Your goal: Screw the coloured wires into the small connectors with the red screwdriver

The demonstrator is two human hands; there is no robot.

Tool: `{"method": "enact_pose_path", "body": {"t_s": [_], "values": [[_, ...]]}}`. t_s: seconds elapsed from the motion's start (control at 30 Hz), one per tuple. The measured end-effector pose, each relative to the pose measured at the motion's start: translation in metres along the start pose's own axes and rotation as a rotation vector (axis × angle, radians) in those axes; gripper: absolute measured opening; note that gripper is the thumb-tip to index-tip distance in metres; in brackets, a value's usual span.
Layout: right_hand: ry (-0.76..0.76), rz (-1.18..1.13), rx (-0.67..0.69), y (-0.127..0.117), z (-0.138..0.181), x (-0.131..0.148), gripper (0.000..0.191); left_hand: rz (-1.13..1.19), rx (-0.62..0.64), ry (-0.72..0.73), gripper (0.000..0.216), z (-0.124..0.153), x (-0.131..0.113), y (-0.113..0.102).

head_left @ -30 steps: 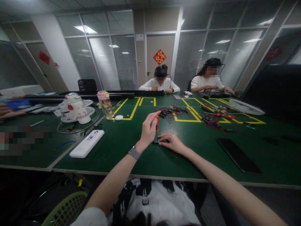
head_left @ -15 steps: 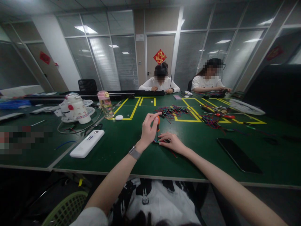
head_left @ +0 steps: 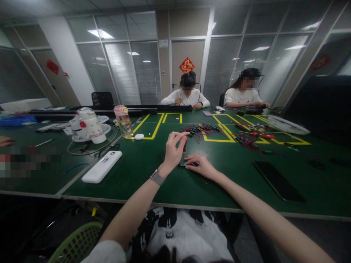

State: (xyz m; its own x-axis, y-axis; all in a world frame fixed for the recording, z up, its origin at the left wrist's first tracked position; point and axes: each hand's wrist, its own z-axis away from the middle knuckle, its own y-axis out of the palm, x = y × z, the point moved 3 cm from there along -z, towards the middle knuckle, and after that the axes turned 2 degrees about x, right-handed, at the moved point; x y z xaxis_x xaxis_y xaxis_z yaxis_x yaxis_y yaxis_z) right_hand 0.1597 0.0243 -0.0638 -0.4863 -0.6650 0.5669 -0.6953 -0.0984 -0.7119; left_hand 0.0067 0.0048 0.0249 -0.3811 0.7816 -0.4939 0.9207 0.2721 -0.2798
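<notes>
My left hand [head_left: 174, 148] is closed around the orange-and-black handle of a screwdriver [head_left: 184, 149], index finger resting over its top. The screwdriver stands upright, its thin shaft pointing down at a small circuit board [head_left: 182, 165] on the green table. From the right, my right hand [head_left: 200, 165] lies low over the table, fingertips closed on the board's edge. A red wire runs out beneath this hand. Just beyond both hands spreads a heap of small boards with red and dark wires [head_left: 201, 130].
A white power bank [head_left: 102, 167] lies to the left, a dark phone [head_left: 278, 180] to the right. Farther left stand a pink-lidded bottle [head_left: 123, 122] and a white jug [head_left: 90, 126]. More wired boards [head_left: 245, 140] lie right. Two people sit across; another person's hand [head_left: 6, 141] shows far left.
The screwdriver handle has turned, showing less orange. My hands keep almost the same place. Another person's hand has come in at the left edge.
</notes>
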Motion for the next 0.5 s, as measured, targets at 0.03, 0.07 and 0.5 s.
{"method": "enact_pose_path", "body": {"t_s": [0.03, 0.07, 0.5], "values": [[0.003, 0.000, 0.000, 0.0000, 0.0001, -0.0002, 0.014, 0.015, 0.023, 0.004, 0.027, -0.0003, -0.0007, 0.0004], [0.005, 0.001, 0.000, 0.0001, 0.0001, -0.0003, 0.014, 0.032, 0.042, 0.013, 0.030, -0.0007, -0.0015, 0.0006], [-0.016, 0.002, -0.012, 0.0001, 0.0007, -0.0013, 0.013, -0.010, -0.006, 0.006, 0.018, -0.0018, 0.0006, -0.0007]]}}
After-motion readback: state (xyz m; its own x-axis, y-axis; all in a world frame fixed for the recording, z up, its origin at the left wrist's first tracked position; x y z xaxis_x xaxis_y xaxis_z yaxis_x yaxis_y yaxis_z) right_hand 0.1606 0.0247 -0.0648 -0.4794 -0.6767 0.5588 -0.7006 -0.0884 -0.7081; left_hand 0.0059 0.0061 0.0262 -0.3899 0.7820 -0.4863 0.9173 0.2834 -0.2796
